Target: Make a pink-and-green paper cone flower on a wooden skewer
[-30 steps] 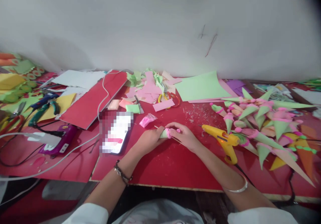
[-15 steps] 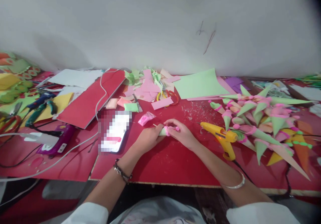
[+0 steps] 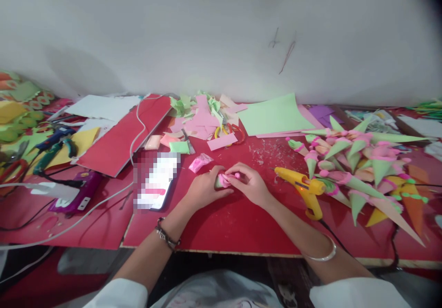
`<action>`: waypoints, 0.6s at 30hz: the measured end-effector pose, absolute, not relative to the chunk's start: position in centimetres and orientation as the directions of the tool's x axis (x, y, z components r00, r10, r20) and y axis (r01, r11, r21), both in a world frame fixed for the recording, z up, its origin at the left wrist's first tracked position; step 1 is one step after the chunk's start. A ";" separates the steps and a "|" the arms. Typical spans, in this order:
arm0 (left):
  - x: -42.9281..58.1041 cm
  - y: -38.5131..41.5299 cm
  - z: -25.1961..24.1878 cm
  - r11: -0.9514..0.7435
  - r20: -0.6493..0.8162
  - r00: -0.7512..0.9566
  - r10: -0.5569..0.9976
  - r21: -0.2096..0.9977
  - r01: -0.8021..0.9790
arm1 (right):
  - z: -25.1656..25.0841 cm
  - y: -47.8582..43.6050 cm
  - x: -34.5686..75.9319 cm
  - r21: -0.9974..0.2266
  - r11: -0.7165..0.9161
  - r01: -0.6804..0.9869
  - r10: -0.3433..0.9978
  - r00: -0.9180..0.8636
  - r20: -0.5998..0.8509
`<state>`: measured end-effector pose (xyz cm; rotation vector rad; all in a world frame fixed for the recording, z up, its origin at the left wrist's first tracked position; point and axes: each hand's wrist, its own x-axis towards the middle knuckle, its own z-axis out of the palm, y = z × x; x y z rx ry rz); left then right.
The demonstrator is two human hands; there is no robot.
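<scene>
Between my hands is a small paper cone (image 3: 223,182), pale green with a pink rim and a pink ball at its right end. My left hand (image 3: 206,189) wraps round the green part from the left. The fingertips of my right hand (image 3: 249,182) pinch at the pink rim from the right. Part of the cone is hidden behind my fingers. Just beyond my left hand lies a small packet of pink clay (image 3: 200,162). A phone (image 3: 160,181) with a lit, blurred screen lies left of my left hand.
A yellow glue gun (image 3: 304,189) rests to the right, beside a heap of green and pink paper cones (image 3: 359,160). Paper scraps (image 3: 200,119), scissors (image 3: 238,134) and green sheets (image 3: 276,117) lie behind. Pliers (image 3: 55,154), a purple power strip (image 3: 81,195) and cables are at left.
My left hand has turned and its fingers have shifted round the cone, showing more of its pink rim. My right fingertips still work at the rim. The view has moved slightly.
</scene>
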<state>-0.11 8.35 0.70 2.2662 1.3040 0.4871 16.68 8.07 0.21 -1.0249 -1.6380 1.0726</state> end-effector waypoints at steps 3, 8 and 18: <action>0.0 8.3 0.6 -0.421 0.060 0.494 0.868 0.617 0.665 | 0.2 7.8 16.5 -0.951 0.277 0.140 0.932 -0.279 0.231; 0.1 8.5 0.3 -0.419 0.078 0.484 0.871 0.633 0.651 | 0.3 7.8 16.5 -0.979 0.203 0.005 0.940 -0.282 0.194; -0.4 8.4 0.6 -0.550 0.262 0.534 0.804 0.668 0.501 | 2.3 6.8 16.8 -0.862 0.494 0.113 0.824 -0.378 0.423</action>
